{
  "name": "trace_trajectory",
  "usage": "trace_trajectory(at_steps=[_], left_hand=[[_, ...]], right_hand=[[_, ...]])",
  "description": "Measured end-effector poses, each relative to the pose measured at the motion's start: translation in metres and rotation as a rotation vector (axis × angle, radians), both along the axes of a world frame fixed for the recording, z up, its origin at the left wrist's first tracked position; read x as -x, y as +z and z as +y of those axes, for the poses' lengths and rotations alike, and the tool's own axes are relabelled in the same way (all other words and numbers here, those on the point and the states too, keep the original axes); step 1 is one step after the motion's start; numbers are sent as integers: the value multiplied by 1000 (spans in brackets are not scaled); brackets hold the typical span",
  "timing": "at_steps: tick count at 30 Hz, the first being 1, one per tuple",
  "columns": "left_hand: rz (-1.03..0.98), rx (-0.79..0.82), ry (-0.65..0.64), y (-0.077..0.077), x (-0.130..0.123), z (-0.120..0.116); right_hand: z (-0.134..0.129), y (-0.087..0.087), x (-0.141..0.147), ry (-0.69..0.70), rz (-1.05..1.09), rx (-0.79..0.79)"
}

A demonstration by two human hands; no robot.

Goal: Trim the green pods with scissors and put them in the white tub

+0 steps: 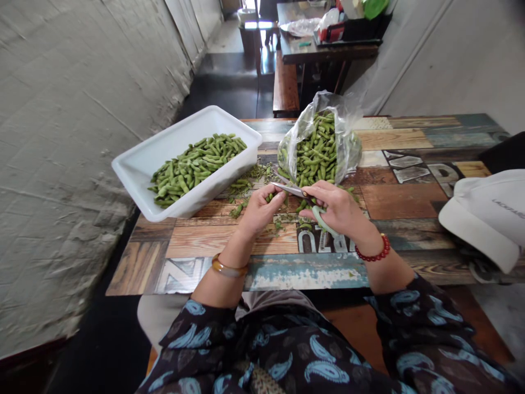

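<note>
In my right hand (334, 205) is a pair of scissors (322, 220) with pale green handles, its blades pointing left. My left hand (262, 209) pinches a green soybean pod (269, 197) close to the blade tips; fingers partly hide the pod. Just beyond the hands, a clear plastic bag (290, 150) lies with its mouth toward me, full of pods (318, 148). On the left stands a white plastic tub (135, 167) holding a heap of pods (197, 167). Trimmed bits and stems (256, 175) are scattered between tub and bag.
The patchwork wood table (311, 271) has its near edge at my lap. A white cap (484, 210) sits at the right end. A rough white wall (74, 109) runs along the left. Farther off are a bench (286, 85) and another table (293, 52) with bags and a dark tray.
</note>
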State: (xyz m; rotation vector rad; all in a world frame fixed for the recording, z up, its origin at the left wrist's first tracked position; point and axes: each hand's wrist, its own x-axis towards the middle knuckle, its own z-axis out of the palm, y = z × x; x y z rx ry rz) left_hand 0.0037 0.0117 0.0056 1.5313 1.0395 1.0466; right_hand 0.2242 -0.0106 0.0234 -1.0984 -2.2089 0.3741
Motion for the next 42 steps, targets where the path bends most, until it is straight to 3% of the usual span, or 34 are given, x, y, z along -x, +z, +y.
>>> trace_trajectory(at_steps=[6, 13, 16, 21, 42], left_hand=[[-114, 81, -28, 1, -2, -1], [-522, 362, -8, 13, -3, -1], [-609, 416, 0, 16, -1, 0], [-646, 401, -3, 14, -2, 0], [-629, 366, -50, 10, -8, -3]], right_hand=[[-1, 0, 1, -4, -11, -10], [3, -7, 1, -123, 58, -77], [4, -7, 1, -92, 51, -43], [3, -9, 4, -26, 55, -17], [2, -11, 5, -9, 64, -25]])
